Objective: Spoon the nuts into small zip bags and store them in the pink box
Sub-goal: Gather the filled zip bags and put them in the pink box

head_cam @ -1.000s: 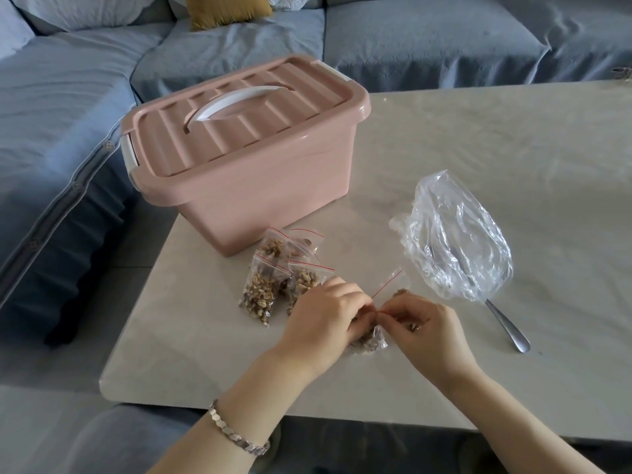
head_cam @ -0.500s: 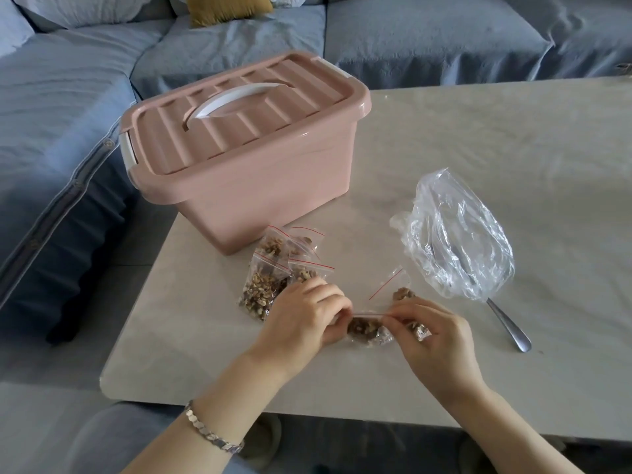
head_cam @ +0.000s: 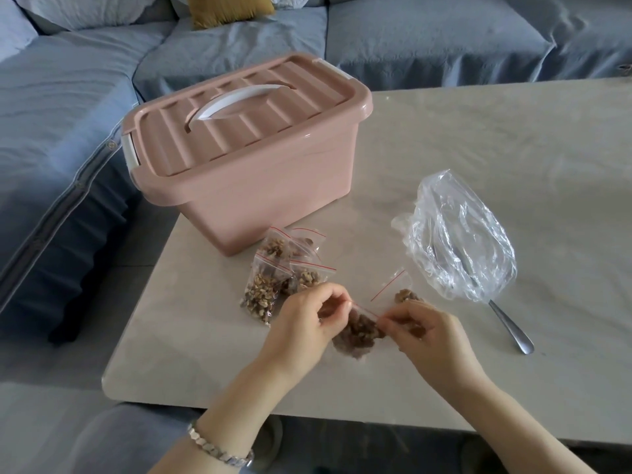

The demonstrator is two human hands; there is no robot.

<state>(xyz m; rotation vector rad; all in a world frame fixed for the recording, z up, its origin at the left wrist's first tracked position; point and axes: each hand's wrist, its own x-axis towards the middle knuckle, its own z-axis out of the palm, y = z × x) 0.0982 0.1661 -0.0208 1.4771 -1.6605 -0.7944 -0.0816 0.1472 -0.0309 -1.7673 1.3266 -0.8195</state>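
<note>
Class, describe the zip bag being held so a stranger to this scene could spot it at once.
Find the pink box on the table. Before it lies a pile of filled zip bags. Right of the pile, the held bag alone is pinched at its red strip by the left hand and right hand.

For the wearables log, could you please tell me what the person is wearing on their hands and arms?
Neither the left hand nor the right hand wears a glove or any ring I can see, and no sleeves show on either arm. The only item is a silver bracelet of chunky faceted metal links on the left wrist.
</note>
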